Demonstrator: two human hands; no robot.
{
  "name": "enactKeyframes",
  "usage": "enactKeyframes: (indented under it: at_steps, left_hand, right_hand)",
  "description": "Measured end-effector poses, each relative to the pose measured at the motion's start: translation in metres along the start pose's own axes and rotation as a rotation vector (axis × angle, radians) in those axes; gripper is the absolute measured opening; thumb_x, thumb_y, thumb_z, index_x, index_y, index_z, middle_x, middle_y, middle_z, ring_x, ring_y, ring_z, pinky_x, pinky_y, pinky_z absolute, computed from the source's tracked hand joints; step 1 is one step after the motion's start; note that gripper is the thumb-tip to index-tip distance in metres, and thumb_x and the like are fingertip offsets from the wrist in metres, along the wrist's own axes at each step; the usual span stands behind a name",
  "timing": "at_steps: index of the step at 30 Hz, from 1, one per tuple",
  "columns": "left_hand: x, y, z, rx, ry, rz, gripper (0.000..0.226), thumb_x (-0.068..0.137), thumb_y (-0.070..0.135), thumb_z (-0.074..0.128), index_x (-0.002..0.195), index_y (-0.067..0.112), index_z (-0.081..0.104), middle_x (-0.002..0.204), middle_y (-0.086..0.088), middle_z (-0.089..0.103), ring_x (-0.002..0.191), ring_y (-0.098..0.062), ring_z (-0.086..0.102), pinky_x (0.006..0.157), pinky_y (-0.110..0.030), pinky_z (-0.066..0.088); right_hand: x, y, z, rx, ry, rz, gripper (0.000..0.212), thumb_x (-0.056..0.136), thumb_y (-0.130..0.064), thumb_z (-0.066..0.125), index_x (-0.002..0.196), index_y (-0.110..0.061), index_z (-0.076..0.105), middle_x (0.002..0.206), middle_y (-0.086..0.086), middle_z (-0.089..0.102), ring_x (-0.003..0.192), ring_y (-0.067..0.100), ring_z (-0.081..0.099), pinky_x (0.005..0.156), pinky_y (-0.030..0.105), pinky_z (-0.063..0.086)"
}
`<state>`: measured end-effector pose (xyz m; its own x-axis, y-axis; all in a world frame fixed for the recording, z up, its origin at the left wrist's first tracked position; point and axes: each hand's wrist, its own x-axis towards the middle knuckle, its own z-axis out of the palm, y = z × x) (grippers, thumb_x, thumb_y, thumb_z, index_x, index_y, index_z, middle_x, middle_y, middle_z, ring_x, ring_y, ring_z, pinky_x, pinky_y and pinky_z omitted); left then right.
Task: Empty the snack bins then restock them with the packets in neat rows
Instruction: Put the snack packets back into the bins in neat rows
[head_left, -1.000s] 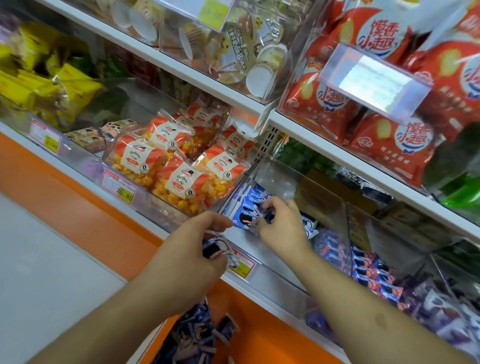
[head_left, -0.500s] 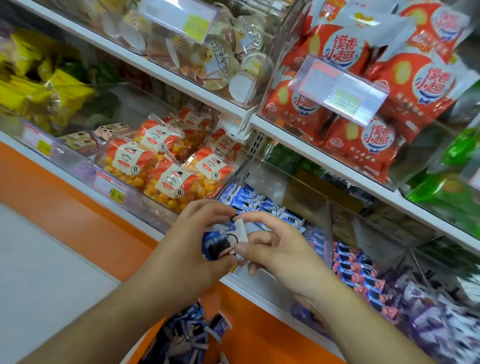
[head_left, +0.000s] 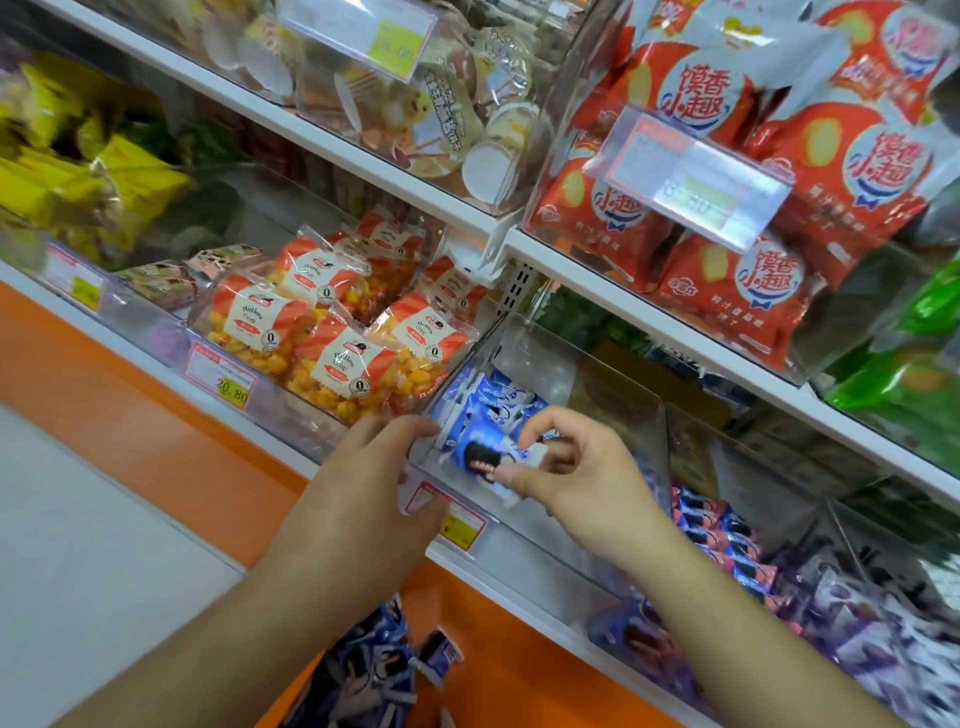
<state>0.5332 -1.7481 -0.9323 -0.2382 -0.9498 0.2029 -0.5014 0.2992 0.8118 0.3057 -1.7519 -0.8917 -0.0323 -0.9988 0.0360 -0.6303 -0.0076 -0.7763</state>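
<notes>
A clear plastic snack bin (head_left: 613, 374) sits on the lower shelf with a short row of blue cookie packets (head_left: 498, 400) standing at its left rear. My right hand (head_left: 576, 478) pinches one blue packet (head_left: 485, 454) by its white end, just inside the bin's front left corner. My left hand (head_left: 363, 488) rests at the bin's front left edge, fingers curled against the clear wall, with nothing seen in it. A heap of the same blue packets (head_left: 374, 670) lies below, between my forearms.
To the left stands a bin of orange-and-white corn snack bags (head_left: 332, 332). Bins of blue and pink packets (head_left: 727, 535) and purple packets (head_left: 883, 639) sit to the right. Red chip bags (head_left: 727, 208) fill the upper shelf. Price tags (head_left: 452, 514) hang on the bin fronts.
My right hand took the blue packet from my left hand and carried it into the bin's front left corner. My left hand let go and moved to the bin's edge.
</notes>
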Motion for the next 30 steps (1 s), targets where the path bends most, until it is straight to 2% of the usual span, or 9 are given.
enactKeyframes:
  at_steps: [2, 5, 11, 14, 17, 22, 26, 30]
  left_hand:
    - [0.0, -0.003, 0.002, 0.087, -0.048, -0.039, 0.064, 0.096, 0.043, 0.068, 0.15, 0.052, 0.035, 0.143, 0.018, 0.038, 0.113, -0.004, 0.056, 0.085, -0.023, 0.053]
    - [0.0, -0.005, 0.006, 0.15, -0.091, -0.047, 0.059, 0.1, 0.04, 0.063, 0.151, 0.052, 0.036, 0.145, 0.016, 0.031, 0.112, -0.007, 0.056, 0.081, -0.021, 0.052]
    - [0.003, -0.011, 0.01, 0.185, -0.118, -0.041, 0.047, 0.1, 0.041, 0.062, 0.144, 0.048, 0.048, 0.138, 0.019, 0.028, 0.109, -0.003, 0.055, 0.072, -0.014, 0.042]
    - [0.004, -0.01, 0.013, 0.167, -0.1, -0.053, 0.044, 0.099, 0.039, 0.062, 0.141, 0.047, 0.05, 0.136, 0.017, 0.029, 0.105, -0.003, 0.056, 0.073, -0.017, 0.047]
    - [0.005, -0.007, 0.013, 0.161, -0.087, -0.063, 0.041, 0.1, 0.036, 0.061, 0.138, 0.046, 0.052, 0.132, 0.016, 0.031, 0.1, -0.002, 0.056, 0.074, -0.018, 0.05]
    - [0.006, -0.005, 0.013, 0.154, -0.079, -0.072, 0.039, 0.1, 0.037, 0.062, 0.137, 0.046, 0.054, 0.131, 0.016, 0.032, 0.095, -0.001, 0.058, 0.076, -0.021, 0.052]
    - [0.004, -0.005, 0.009, 0.156, -0.085, -0.082, 0.041, 0.099, 0.037, 0.062, 0.138, 0.046, 0.053, 0.135, 0.014, 0.036, 0.099, -0.003, 0.06, 0.082, -0.026, 0.055]
    - [0.002, -0.003, 0.002, 0.175, -0.096, -0.091, 0.042, 0.099, 0.04, 0.063, 0.139, 0.046, 0.052, 0.137, 0.009, 0.04, 0.109, -0.012, 0.06, 0.087, -0.032, 0.057]
  right_hand:
    - [0.02, 0.02, 0.001, -0.057, 0.042, 0.027, 0.03, 0.084, -0.024, 0.089, 0.086, -0.022, 0.059, 0.072, 0.005, 0.066, 0.058, 0.015, 0.051, 0.059, 0.034, 0.042]
    - [0.046, 0.043, 0.014, -0.224, 0.027, 0.03, 0.033, 0.084, -0.029, 0.088, 0.087, -0.025, 0.056, 0.072, -0.004, 0.065, 0.06, 0.016, 0.052, 0.059, 0.035, 0.045]
    - [0.078, 0.058, 0.046, -0.542, 0.075, -0.021, 0.025, 0.089, -0.032, 0.081, 0.092, -0.028, 0.057, 0.076, -0.003, 0.066, 0.069, 0.02, 0.06, 0.063, 0.039, 0.052]
    - [0.086, 0.063, 0.05, -0.715, 0.118, -0.08, 0.025, 0.087, -0.04, 0.082, 0.096, -0.031, 0.061, 0.095, -0.008, 0.056, 0.085, 0.017, 0.055, 0.065, 0.035, 0.046]
    - [0.088, 0.069, 0.051, -0.723, 0.123, -0.096, 0.029, 0.085, -0.043, 0.084, 0.103, -0.031, 0.065, 0.101, -0.007, 0.044, 0.095, 0.015, 0.049, 0.07, 0.033, 0.044]
    - [0.083, 0.068, 0.048, -0.658, 0.115, -0.096, 0.03, 0.085, -0.042, 0.084, 0.104, -0.028, 0.066, 0.101, -0.006, 0.043, 0.096, 0.017, 0.049, 0.077, 0.032, 0.047]
    - [0.078, 0.066, 0.047, -0.658, 0.105, -0.063, 0.033, 0.086, -0.045, 0.083, 0.109, -0.03, 0.065, 0.104, -0.006, 0.044, 0.1, 0.017, 0.049, 0.078, 0.032, 0.043]
    - [0.072, 0.06, 0.041, -0.62, 0.091, -0.024, 0.038, 0.084, -0.049, 0.084, 0.111, -0.031, 0.064, 0.108, -0.004, 0.047, 0.1, 0.018, 0.052, 0.085, 0.036, 0.051]
